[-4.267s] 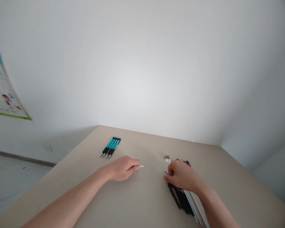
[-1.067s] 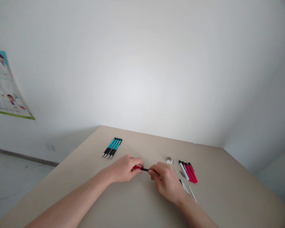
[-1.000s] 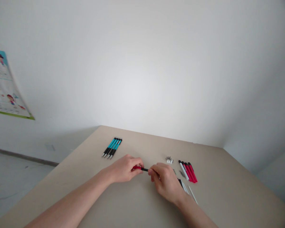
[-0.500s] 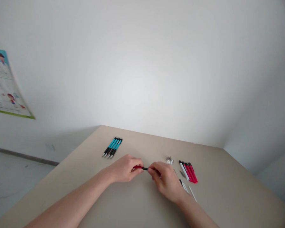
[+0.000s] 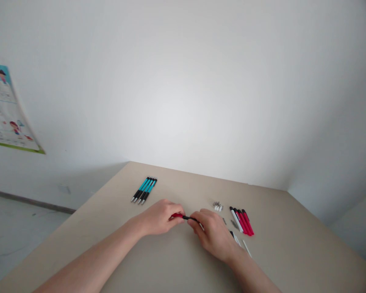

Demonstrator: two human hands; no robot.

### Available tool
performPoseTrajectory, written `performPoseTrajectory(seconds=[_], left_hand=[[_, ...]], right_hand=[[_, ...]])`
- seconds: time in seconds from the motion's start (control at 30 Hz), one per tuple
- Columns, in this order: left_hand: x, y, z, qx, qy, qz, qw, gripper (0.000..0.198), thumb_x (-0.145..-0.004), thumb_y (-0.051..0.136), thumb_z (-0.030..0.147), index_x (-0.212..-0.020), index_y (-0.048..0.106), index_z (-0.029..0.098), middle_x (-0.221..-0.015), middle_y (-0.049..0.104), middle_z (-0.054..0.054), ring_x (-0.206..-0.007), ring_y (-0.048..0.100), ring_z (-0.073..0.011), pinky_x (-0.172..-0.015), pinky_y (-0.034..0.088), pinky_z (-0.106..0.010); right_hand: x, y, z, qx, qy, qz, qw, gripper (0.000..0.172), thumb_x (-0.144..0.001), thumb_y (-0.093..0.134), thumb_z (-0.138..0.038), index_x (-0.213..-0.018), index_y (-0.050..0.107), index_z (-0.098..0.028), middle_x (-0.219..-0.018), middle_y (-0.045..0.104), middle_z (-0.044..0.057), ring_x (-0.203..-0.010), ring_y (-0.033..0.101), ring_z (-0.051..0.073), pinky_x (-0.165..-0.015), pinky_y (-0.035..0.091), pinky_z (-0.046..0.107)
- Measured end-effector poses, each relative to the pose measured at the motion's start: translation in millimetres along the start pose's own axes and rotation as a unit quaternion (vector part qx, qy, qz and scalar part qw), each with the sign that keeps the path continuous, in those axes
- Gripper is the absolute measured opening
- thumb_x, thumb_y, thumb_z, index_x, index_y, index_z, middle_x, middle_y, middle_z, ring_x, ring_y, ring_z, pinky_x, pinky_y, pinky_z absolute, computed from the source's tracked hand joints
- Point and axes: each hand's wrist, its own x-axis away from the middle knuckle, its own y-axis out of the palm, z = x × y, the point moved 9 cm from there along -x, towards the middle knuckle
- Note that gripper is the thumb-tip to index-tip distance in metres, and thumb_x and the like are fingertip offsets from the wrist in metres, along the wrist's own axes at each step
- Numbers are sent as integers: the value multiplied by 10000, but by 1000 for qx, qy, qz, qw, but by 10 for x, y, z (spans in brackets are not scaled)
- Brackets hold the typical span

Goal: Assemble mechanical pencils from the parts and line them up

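Both hands meet over the middle of the beige table [image 5: 171, 268] on one red and black pen [image 5: 183, 217]. My left hand [image 5: 158, 217] is closed around the pen's red end. My right hand [image 5: 212, 234] is closed around its black end, and the fingers hide most of the pen. Several red pen barrels [image 5: 243, 221] lie in a row just right of my right hand. A small heap of white and grey pen parts [image 5: 217, 205] sits beyond my right hand.
Several finished teal and black pens [image 5: 144, 190] lie side by side at the far left of the table. Thin white refills [image 5: 246, 248] and dark parts lie beside my right wrist. A white wall stands behind the table, with a poster [image 5: 4, 112] at the left.
Earlier my left hand held a thin white refill and my right hand was over the parts pile. Now both hands grip a red and black pen; in the last second they barely shift.
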Motion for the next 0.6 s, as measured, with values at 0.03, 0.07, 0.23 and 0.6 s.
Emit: performPoseTrajectory(seconds=[0.03, 0.07, 0.23, 0.6], left_hand=[[1, 2, 0, 6, 0, -2, 1000, 142, -879, 530, 256, -954, 630, 188, -804, 670, -8, -707, 590, -138, -651, 397, -209], [1, 11, 8, 11, 6, -7, 1000, 160, -886, 521, 261, -981, 628, 188, -837, 671, -17, -748, 598, -148, -689, 408, -218], [-11, 20, 52, -3, 36, -12, 999, 205, -912, 436, 166, -872, 637, 164, -798, 632, -36, -760, 576, -152, -703, 412, -225], [-16, -39, 14, -35, 30, 13, 999, 150, -889, 521, 174, -814, 651, 180, -701, 633, -8, -748, 546, -156, -727, 398, -260]], right_hand=[[0, -7, 5, 3, -3, 2, 1000, 277, -947, 396, -303, -821, 614, -187, -710, 599, 34, -673, 527, 151, -600, 279, 252], [1, -15, 12, 8, -3, 5, 1000, 293, -951, 386, -296, -807, 614, -184, -700, 595, 36, -670, 524, 151, -601, 277, 253], [4, -40, 20, 32, 7, 13, 999, 359, -959, 367, -308, -722, 603, -175, -639, 578, 37, -627, 517, 143, -587, 262, 258], [19, -57, 80, 29, 19, 18, 999, 343, -951, 367, -293, -703, 574, -178, -645, 589, 36, -637, 532, 144, -596, 270, 250]])
